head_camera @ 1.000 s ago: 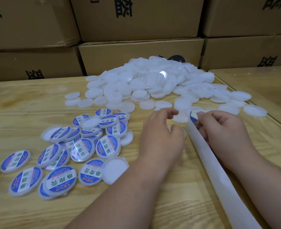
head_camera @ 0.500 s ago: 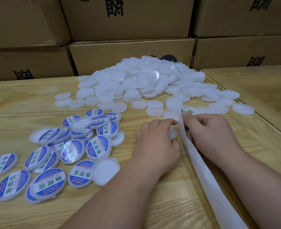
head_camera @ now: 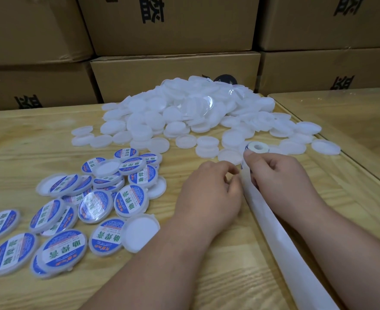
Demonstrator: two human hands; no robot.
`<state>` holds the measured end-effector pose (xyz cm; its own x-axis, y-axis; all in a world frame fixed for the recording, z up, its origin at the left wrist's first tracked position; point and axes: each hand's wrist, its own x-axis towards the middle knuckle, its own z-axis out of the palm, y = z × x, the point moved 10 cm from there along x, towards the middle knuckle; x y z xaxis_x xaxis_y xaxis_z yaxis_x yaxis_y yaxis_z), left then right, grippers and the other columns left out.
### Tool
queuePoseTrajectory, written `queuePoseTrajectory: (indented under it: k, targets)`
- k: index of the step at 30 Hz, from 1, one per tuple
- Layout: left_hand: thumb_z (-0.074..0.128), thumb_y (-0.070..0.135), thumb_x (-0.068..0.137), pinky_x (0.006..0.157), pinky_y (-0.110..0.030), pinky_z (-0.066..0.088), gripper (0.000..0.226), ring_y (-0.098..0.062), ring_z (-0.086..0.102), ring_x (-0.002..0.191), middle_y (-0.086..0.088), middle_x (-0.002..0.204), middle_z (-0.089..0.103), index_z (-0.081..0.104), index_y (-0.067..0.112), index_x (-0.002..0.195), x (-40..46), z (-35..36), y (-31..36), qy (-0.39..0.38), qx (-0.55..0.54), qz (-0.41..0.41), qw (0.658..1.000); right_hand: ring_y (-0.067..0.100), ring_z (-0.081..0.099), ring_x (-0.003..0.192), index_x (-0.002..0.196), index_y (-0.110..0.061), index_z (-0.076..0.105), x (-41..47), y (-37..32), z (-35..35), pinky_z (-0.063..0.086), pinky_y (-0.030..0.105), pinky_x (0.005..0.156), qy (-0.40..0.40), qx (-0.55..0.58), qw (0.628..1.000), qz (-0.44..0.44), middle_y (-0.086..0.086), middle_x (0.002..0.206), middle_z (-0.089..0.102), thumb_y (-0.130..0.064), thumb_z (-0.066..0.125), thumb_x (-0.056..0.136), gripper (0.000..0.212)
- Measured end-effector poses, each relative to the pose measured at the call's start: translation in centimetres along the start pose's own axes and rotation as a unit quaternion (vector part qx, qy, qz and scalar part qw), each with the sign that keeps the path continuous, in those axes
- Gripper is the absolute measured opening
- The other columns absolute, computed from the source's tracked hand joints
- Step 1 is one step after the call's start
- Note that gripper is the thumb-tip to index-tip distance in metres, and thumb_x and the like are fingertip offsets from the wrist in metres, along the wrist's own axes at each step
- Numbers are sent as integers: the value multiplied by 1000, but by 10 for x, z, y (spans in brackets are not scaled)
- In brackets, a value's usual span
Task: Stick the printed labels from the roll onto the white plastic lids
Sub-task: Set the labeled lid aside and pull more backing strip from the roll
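The heap of unlabelled lids (head_camera: 184, 113) sits on the bench (head_camera: 28, 135), toward its far side. Behind the heap stand stacked cartons (head_camera: 173, 70). Nearer than the heap and to its left lies a scatter of labelled lids (head_camera: 90, 198), some overlapping. Just in front of the heap's right part is the label roll (head_camera: 255, 147), its backing strip (head_camera: 280, 238) trailing from there toward the bench's near edge. A second tabletop (head_camera: 341, 113) adjoins to the heap's right.
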<state>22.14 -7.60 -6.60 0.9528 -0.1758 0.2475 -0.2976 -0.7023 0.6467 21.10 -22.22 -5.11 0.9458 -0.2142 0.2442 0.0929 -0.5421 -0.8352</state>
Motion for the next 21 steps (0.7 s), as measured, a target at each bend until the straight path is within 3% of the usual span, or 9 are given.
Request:
queuePoseTrajectory:
  k: [4, 8, 13, 19, 21]
  targets:
    - [43, 48, 89, 83, -36, 46, 32, -12, 57, 91, 17, 84, 56, 69, 38, 105, -4, 5, 10, -29, 56, 34, 997, 12, 32, 48, 60, -10, 40, 1, -1, -1, 29, 34, 54, 6, -6, 1000, -4, -2, 52, 34, -49, 53, 96, 55]
    - [36, 41, 78, 83, -34, 41, 46, -10, 55, 93, 18, 80, 56, 68, 39, 111, -5, 6, 13, -54, 51, 34, 997, 11, 37, 48, 57, -11, 45, 3, 4, -2, 33, 35, 55, 13, -11, 1000, 8, -2, 51, 41, -47, 54, 95, 53]
    - [34, 44, 75, 92, -38, 39, 51, -15, 48, 101, 14, 96, 61, 64, 41, 117, -6, 12, 13, -74, 73, 37, 994, 6, 48, 48, 62, -20, 47, 5, 5, -3, 31, 32, 53, 21, -41, 999, 27, -9, 48, 53, -40, 56, 92, 38]
    - [33, 46, 70, 94, -38, 37, 59, -15, 44, 102, 15, 106, 60, 58, 45, 124, -8, 15, 15, -89, 78, 38, 992, 9, 50, 55, 76, -10, 53, 6, 10, -7, 33, 32, 53, 28, -37, 997, 62, 8, 71, 66, -31, 59, 85, 24]
    - [34, 42, 69, 95, -35, 33, 63, -15, 42, 109, 15, 114, 58, 54, 45, 128, -10, 18, 17, -110, 78, 47, 990, 17, 55, 63, 79, -12, 51, 7, 13, -7, 33, 33, 55, 24, -23, 997, 75, 10, 74, 66, -27, 59, 83, 18]
